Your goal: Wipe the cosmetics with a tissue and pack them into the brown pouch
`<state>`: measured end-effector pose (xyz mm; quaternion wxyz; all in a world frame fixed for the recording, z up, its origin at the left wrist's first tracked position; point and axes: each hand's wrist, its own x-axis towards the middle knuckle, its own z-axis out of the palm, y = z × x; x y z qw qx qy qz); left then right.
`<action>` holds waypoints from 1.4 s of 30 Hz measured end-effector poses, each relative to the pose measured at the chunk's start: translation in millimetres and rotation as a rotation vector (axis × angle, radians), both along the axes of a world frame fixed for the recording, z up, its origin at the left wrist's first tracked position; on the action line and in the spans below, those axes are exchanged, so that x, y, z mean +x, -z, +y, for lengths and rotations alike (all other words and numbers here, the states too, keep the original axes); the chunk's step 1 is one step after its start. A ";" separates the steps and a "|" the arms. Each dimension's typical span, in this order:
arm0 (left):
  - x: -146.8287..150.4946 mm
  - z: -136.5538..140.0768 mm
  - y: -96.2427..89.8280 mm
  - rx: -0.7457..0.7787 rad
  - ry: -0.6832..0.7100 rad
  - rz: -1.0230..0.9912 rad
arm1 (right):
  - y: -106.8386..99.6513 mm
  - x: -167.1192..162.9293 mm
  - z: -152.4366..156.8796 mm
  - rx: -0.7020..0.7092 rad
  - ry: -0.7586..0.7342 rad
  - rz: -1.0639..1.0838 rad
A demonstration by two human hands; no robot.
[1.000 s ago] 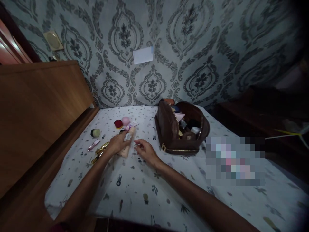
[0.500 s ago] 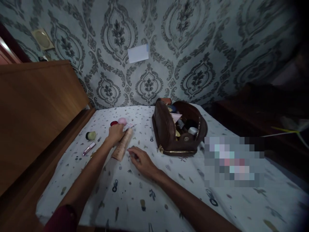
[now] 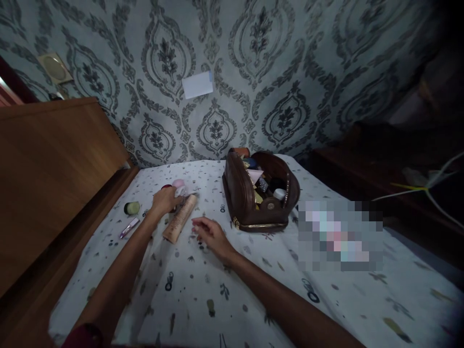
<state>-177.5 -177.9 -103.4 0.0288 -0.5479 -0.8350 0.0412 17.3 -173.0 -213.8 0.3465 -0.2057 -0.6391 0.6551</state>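
My left hand (image 3: 165,200) reaches over small cosmetics at the left of the cloth. Its fingers curl down, and what they close on is hidden. Just beyond it are a pink rounded sponge (image 3: 178,183), part of a red round item (image 3: 166,186) and a pale, clear-looking item (image 3: 182,191). A beige tube (image 3: 180,220) lies slantwise between my hands. To its right, my right hand (image 3: 212,237) hovers low with bent fingers apart and nothing visible in them. A small green-yellow jar (image 3: 132,208) and a slim pinkish lip gloss tube (image 3: 129,227) lie left of my left forearm.
A brown zip bag (image 3: 235,193) stands open right of centre, filled with cosmetics. Right of it is a pixelated patch. A wooden cabinet panel (image 3: 61,179) borders the left side, with a patterned wall (image 3: 217,125) behind. The printed white cloth (image 3: 195,309) covers the surface.
My left hand has drawn slightly left, off the top of the beige tube, which now shows more fully. My right hand has barely moved. The whole view has shifted a little.
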 end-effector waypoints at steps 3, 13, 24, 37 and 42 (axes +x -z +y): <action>4.1 -29.4 -2.1 0.091 0.048 -0.063 | -0.6 -2.2 7.1 -0.215 0.056 0.093; 19.5 -98.6 46.2 0.268 0.372 -0.753 | -4.7 25.5 5.5 -0.058 0.097 -0.106; 51.5 -155.8 60.8 0.291 0.225 -0.557 | 0.1 62.2 -7.6 0.437 0.121 -0.425; 69.0 -144.2 76.7 0.314 0.116 -0.271 | -2.7 66.0 -14.2 0.783 0.039 -0.497; 77.9 -138.1 77.0 0.205 0.073 -0.122 | -4.4 66.3 -14.0 0.807 -0.009 -0.523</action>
